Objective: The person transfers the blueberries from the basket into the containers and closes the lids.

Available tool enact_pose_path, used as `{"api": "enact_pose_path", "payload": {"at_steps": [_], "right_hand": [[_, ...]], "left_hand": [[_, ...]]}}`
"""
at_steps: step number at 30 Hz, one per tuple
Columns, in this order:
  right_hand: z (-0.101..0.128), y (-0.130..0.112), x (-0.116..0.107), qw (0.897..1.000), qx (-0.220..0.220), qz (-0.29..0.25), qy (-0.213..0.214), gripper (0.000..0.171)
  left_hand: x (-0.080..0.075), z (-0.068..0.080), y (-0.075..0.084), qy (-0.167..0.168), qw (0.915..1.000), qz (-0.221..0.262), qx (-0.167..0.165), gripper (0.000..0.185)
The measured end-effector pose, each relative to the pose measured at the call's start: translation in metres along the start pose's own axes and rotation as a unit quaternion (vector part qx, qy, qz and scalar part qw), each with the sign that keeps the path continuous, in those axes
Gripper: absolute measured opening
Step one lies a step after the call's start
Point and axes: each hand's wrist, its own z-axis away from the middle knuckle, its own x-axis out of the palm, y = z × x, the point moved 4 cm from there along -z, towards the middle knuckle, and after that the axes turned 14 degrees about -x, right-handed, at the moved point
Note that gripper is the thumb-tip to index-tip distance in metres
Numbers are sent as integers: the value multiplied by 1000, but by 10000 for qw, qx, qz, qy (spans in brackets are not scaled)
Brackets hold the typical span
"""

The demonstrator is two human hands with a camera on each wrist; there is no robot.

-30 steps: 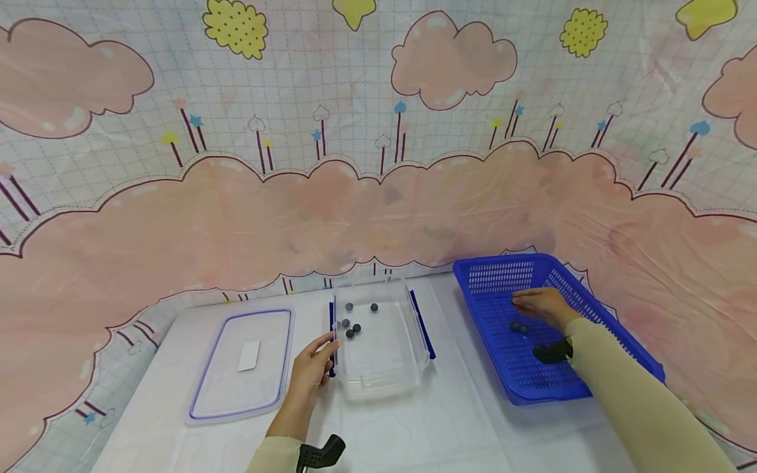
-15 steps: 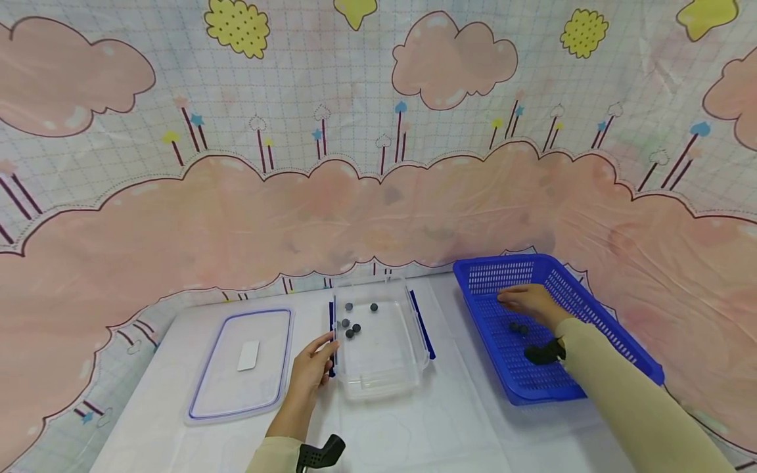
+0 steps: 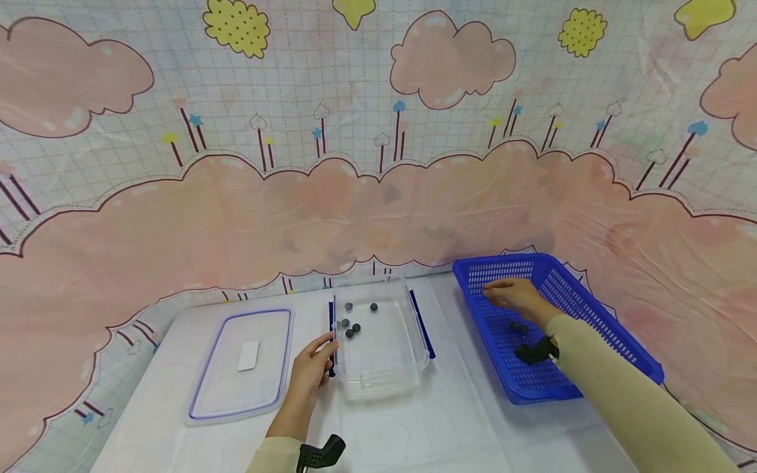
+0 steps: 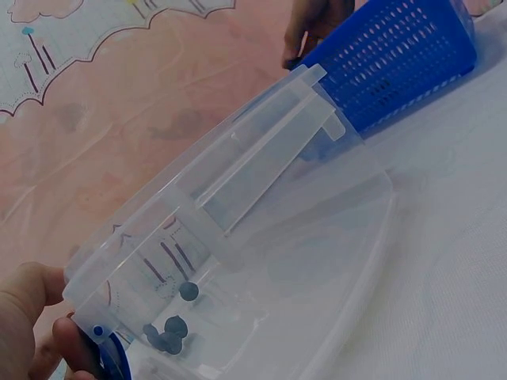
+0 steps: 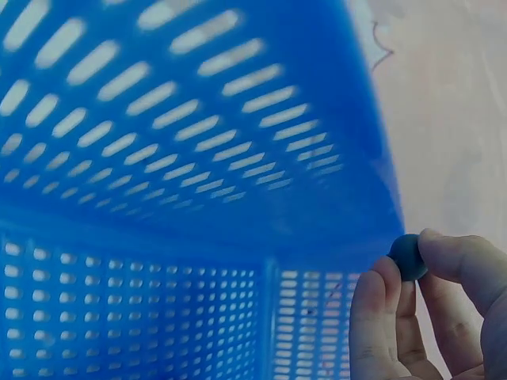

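Small dark blue ball (image 5: 408, 256) half hidden between the right hand's fingertips (image 5: 372, 297), too small to make out in the head view. Right hand (image 5: 432, 317) cut off by the lower right corner. Left hand (image 4: 36, 324) cropped at the lower left edge, partly behind the clear plastic box (image 4: 238, 237). Dark beads (image 4: 168, 332) blurred through its wall.

My head camera is looking forward and down from a distance, taking in the whole table (image 3: 449, 420). My left wrist camera is sitting close to the clear container (image 4: 261, 261), facing across it toward the blue basket (image 4: 396, 63). My right wrist camera is pointing, very near, into that basket's (image 5: 182, 198) wall. All three views are sharing the basket (image 3: 591, 315).
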Motion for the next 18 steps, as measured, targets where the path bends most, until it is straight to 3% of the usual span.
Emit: {"api": "enact_pose_path", "payload": {"at_steps": [18], "right_hand": [[-11, -25, 32, 10000, -62, 32, -26, 43]], "left_hand": [[0, -1, 0, 16, 10000, 31, -6, 44]]}}
